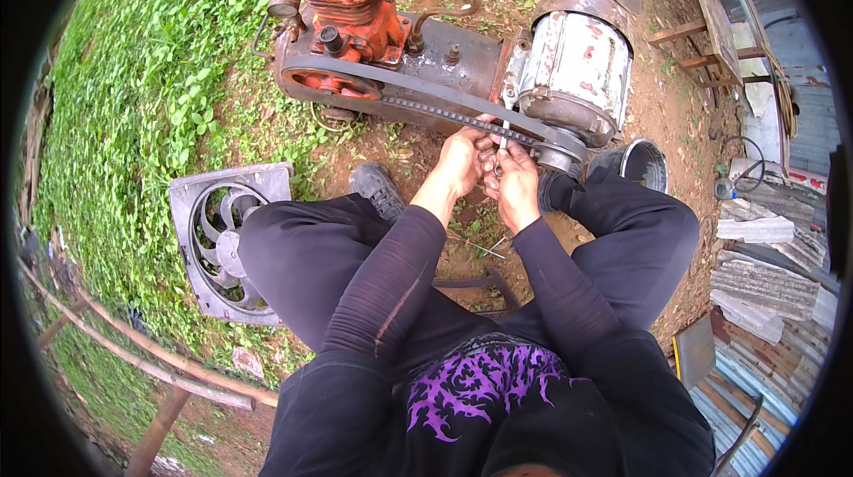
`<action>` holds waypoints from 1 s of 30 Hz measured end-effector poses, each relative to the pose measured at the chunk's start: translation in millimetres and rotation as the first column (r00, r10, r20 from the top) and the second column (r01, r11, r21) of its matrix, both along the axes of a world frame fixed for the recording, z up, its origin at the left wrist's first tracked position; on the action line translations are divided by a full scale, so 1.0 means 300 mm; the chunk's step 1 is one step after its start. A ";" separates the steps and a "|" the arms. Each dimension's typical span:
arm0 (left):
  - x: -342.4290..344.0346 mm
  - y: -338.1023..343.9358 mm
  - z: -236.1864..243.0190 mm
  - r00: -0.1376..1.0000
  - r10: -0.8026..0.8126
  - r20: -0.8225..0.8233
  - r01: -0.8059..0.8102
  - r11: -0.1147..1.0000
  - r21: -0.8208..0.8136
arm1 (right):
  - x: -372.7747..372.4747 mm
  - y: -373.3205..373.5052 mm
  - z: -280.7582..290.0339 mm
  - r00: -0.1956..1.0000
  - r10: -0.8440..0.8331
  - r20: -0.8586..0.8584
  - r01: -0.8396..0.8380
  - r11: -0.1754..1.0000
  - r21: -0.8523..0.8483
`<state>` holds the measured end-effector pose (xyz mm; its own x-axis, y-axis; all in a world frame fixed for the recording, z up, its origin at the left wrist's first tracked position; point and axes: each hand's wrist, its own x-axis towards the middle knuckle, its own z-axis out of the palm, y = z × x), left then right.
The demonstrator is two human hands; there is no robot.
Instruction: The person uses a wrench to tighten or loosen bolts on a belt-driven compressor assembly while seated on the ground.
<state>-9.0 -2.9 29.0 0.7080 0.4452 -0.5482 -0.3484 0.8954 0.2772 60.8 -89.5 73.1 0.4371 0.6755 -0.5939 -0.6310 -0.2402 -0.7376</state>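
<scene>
An orange-red compressor pump (355,6) with a pulley wheel (320,80) sits on a rusty tank (453,68). A black belt (418,107) runs toward the pulley (560,155) of a worn white motor (576,64). Under the belt near the motor, my right hand (515,182) grips an upright silver wrench (505,122). My left hand (460,157) is just left of it, fingers curled at the belt and wrench; what they hold is partly hidden. Loose thin metal rods (484,248) lie on the dirt below my hands.
A fan in its frame (209,177) lies by my left leg on weedy ground. A bucket (647,168) is beside my right leg. Bamboo poles (178,370) cross the lower left; corrugated sheets and broken panels (764,286) lie along the right, below wooden planks (711,6).
</scene>
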 end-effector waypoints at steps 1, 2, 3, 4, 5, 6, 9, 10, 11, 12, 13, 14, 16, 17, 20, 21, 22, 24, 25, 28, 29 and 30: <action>0.010 0.003 -0.039 0.999 0.013 0.049 -0.010 0.998 -0.057 | 0.002 -0.005 -0.003 1.000 0.018 0.009 -0.018 0.999 0.034; 0.029 0.002 -0.051 0.994 0.028 0.105 -0.016 0.993 -0.118 | 0.010 -0.013 0.000 0.999 0.022 0.033 -0.022 1.000 0.014; 0.032 -0.002 -0.064 0.981 0.025 0.191 -0.003 0.994 -0.112 | 0.009 -0.022 0.003 0.998 0.027 0.056 -0.027 1.000 -0.006; 0.045 -0.002 -0.076 0.976 0.028 0.214 0.002 0.990 -0.140 | 0.012 -0.025 0.008 0.996 0.034 0.079 -0.032 0.999 -0.025; 0.051 0.006 -0.057 0.972 0.026 0.232 0.013 0.986 -0.165 | 0.017 -0.021 0.011 0.995 0.033 0.094 -0.030 0.999 -0.031; 0.058 0.014 -0.037 0.968 0.024 0.249 0.024 0.982 -0.190 | 0.023 -0.023 0.018 0.994 0.037 0.106 -0.031 0.998 -0.056; 0.058 0.006 -0.023 0.982 0.018 0.190 0.027 0.972 -0.234 | 0.028 -0.033 0.023 0.992 0.047 0.120 -0.035 0.994 -0.105; 0.055 0.007 -0.028 0.979 -0.005 0.204 0.049 0.976 -0.212 | 0.026 -0.030 0.024 0.989 0.070 0.130 -0.057 0.994 -0.097; 0.061 0.011 -0.039 0.983 0.010 0.182 0.027 0.979 -0.201 | 0.024 -0.025 0.031 0.985 0.096 0.142 -0.084 0.992 -0.089; 0.061 0.012 -0.050 0.988 0.006 0.157 0.020 0.987 -0.161 | 0.021 -0.020 0.039 0.981 0.122 0.153 -0.111 0.990 -0.082; 0.060 0.012 -0.061 0.991 0.004 0.132 0.012 0.993 -0.121 | 0.011 -0.012 0.044 0.982 0.120 0.147 -0.110 0.991 -0.073; 0.064 0.010 -0.077 0.994 0.000 0.108 0.009 0.997 -0.082 | -0.002 -0.003 0.047 0.983 0.116 0.142 -0.107 0.992 -0.065; 0.051 0.023 -0.112 0.999 -0.022 0.030 0.023 1.000 -0.012 | -0.041 0.026 0.018 0.984 0.062 0.166 -0.060 0.998 -0.015; 0.049 0.028 -0.098 0.999 -0.034 -0.006 0.035 0.999 0.019 | -0.046 0.035 0.014 0.986 0.057 0.159 -0.054 0.998 -0.026; 0.055 0.038 -0.049 0.998 0.050 -0.027 -0.053 0.993 -0.107 | -0.077 0.061 0.001 0.994 -0.057 0.089 0.057 0.998 0.009; 0.048 0.051 -0.079 0.999 0.010 0.050 -0.005 0.995 -0.095 | -0.086 0.068 -0.003 0.993 -0.109 0.053 0.108 0.994 0.031; 0.059 0.048 -0.082 0.998 0.055 0.043 -0.050 0.992 -0.116 | -0.086 0.065 -0.017 0.988 -0.136 0.067 0.135 0.991 0.021; 0.077 0.042 -0.056 0.988 0.153 0.018 -0.148 0.977 -0.154 | -0.092 0.061 -0.031 0.979 -0.182 0.089 0.183 0.983 0.003; 0.068 0.045 -0.152 0.984 0.087 0.154 -0.067 0.989 -0.131 | -0.090 0.060 -0.037 0.965 -0.203 0.167 0.207 0.978 -0.009; 0.087 0.051 -0.149 0.890 0.039 0.455 0.021 0.992 -0.125 | 0.021 -0.015 -0.105 0.959 -0.173 0.223 0.194 0.978 -0.076; 0.076 0.054 -0.058 0.954 -0.015 0.298 0.060 0.988 -0.141 | 0.051 -0.020 -0.102 0.930 -0.177 0.321 0.216 0.972 -0.088; 0.074 0.055 -0.073 0.945 -0.018 0.326 0.071 0.986 -0.149 | 0.071 -0.024 -0.101 0.893 -0.178 0.414 0.238 0.966 -0.098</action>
<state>13.3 13.5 7.1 0.8755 0.3360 -0.3473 -0.3544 0.9350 0.0113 82.1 -96.8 42.7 0.7784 0.4643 -0.4226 -0.3379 -0.2575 -0.9053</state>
